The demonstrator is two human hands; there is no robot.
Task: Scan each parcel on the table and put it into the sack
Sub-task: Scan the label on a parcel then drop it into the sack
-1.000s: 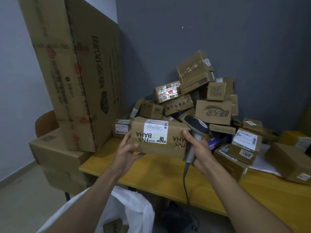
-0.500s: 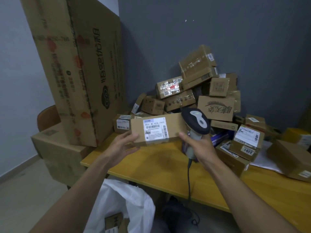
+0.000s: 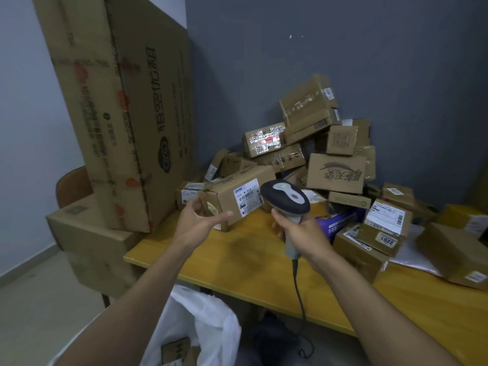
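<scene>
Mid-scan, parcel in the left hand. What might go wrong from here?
1. The left hand holds the parcel by one end only, so it may slip.
2. The scanner in the right hand sits close beside the label, so the read might fail.
3. The cable hangs near the sack and could snag the drop.

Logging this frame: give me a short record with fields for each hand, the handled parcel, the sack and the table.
left hand: holds parcel by its left end
right hand: grips scanner by the handle
parcel: label faces the camera; scanner head at its right end
sack: white, open, below the table edge, box inside
table: yellow; pile of parcels at the back
</scene>
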